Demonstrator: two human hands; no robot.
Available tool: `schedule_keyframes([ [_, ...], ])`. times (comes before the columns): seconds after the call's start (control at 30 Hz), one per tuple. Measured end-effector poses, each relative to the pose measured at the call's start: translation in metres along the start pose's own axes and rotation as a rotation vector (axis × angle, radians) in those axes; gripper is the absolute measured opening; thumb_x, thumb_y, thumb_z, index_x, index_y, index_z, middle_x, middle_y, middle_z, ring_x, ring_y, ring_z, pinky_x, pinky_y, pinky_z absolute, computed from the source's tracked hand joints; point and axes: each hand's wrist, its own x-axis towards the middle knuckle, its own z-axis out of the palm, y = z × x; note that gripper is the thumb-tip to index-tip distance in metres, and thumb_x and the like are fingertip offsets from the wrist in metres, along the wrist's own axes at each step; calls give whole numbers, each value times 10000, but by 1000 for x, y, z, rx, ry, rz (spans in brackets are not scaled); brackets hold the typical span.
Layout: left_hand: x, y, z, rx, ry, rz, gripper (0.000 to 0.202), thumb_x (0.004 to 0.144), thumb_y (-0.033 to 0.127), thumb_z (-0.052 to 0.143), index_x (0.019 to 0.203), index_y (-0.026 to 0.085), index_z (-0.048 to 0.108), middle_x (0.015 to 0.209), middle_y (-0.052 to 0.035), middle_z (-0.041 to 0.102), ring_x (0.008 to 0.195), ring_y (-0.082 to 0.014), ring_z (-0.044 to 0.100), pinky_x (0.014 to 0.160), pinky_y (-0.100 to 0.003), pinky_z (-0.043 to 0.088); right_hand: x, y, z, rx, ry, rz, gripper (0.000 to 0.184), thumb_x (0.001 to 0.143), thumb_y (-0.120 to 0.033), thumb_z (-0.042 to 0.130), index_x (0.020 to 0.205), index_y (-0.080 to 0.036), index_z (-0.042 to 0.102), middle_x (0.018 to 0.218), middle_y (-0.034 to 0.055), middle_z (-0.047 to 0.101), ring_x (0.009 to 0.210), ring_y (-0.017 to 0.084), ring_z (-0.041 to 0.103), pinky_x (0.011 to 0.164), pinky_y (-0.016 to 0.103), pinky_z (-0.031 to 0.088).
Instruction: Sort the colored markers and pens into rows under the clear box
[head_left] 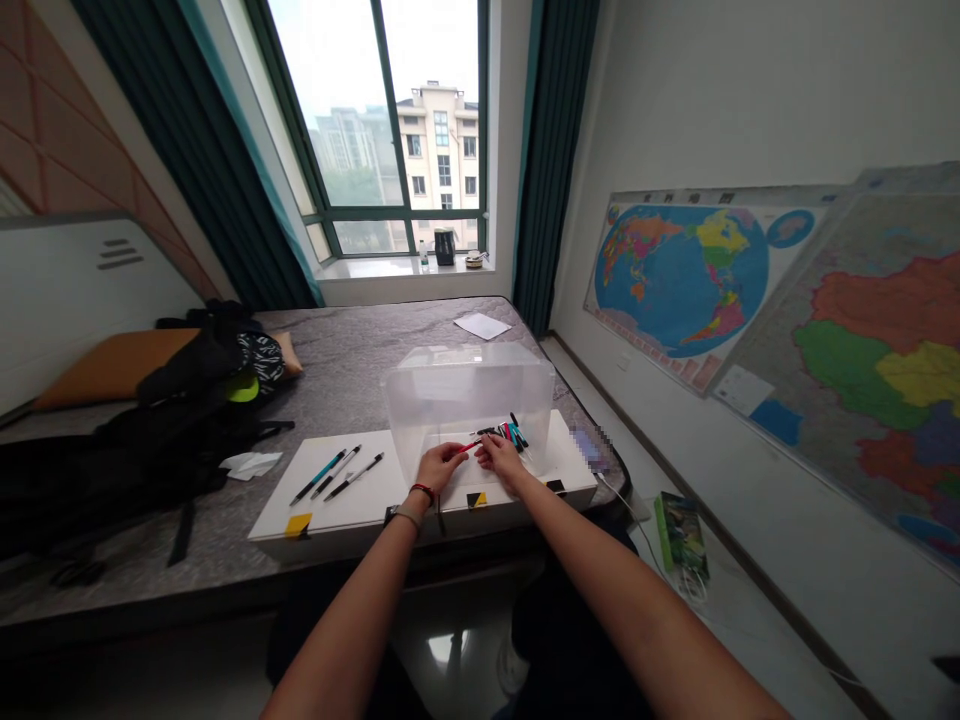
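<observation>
Seemingly, three pens (337,472) at nine o'clock are finished; my left hand (441,464) and right hand (501,459) pinch a red pen (470,446) between them, while the jumbled pens (513,434) at two o'clock look left to handle.

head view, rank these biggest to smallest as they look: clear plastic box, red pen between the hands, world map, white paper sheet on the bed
1. world map
2. clear plastic box
3. white paper sheet
4. red pen, partly covered by fingers
</observation>
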Motion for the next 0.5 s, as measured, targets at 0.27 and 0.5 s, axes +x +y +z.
schedule_keyframes([
  [0.27, 2, -5, 1, 150, 17, -6, 358, 751, 425, 686, 1019, 190, 730, 937, -80, 745, 826, -185, 681, 803, -311, 527, 0, 2, 2, 75, 91, -41, 320, 868, -523, 546, 908, -223, 443, 618, -41, 622, 465, 84, 565, 452, 166, 450],
  [0.5, 1, -1, 2, 330, 8, -1, 293, 783, 418, 664, 979, 220, 755, 947, -68, 749, 815, -185, 675, 780, -288, 508, 0, 3, 4, -76, 23, -85, 331, 851, -514, 556, 987, -215, 512, 602, -52, 611, 447, 82, 553, 425, 155, 430],
])
